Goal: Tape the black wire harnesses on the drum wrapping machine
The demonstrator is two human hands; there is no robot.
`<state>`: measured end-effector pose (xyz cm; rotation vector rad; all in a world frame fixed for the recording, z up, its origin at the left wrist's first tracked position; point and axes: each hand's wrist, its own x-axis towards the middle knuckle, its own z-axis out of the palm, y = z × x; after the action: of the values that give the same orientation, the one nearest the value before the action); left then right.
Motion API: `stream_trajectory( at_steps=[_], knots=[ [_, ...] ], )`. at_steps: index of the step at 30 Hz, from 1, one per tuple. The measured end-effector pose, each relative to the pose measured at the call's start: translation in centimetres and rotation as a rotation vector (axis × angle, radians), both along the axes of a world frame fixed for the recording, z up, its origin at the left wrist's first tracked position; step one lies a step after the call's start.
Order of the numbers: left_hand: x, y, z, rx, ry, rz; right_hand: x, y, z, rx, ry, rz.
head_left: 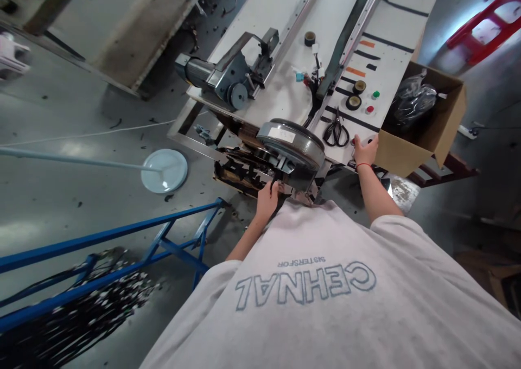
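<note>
My left hand is closed around a thin black piece, perhaps a cable or tape end, just under the round metal machine head. A white label sits on that head. My right hand rests at the front edge of the white worktable, its fingers apart, near a small red button partly hidden by a finger. Black-handled scissors lie just left of it. Dark wires with connectors run along the table to the machine head.
A cardboard box holding a plastic-wrapped bundle stands at the right. Tape rolls lie beside green and red buttons. A motor unit is mounted at left. A blue rack with black cables and a round stand base occupy the left floor.
</note>
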<state>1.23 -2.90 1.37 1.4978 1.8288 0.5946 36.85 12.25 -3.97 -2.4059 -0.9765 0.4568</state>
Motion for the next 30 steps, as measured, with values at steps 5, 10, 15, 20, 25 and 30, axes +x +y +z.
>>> stream_trajectory(
  at_steps=[5,10,15,20,25,30],
  knots=[
    [0.5,-0.1,0.1,-0.022,-0.058,-0.002,-0.2,-0.1,0.4,0.010,0.014,0.001],
    [0.2,0.0,-0.2,0.008,0.002,0.051,-0.5,-0.4,0.8,0.034,0.024,-0.003],
    [-1.6,-2.2,-3.5,-0.213,-0.052,0.014,-0.3,-0.2,0.8,-0.036,-0.006,0.009],
    [-4.1,-4.9,-5.7,-0.280,-0.042,0.080,0.0,0.0,0.6,-0.036,-0.011,0.025],
    [-3.7,-5.0,-3.2,-0.093,-0.101,0.150,-0.1,-0.1,0.7,-0.031,-0.012,0.019],
    [-1.5,-3.6,-1.3,-0.085,-0.140,0.188,-0.1,-0.1,0.7,-0.035,-0.022,0.014]
  ],
)
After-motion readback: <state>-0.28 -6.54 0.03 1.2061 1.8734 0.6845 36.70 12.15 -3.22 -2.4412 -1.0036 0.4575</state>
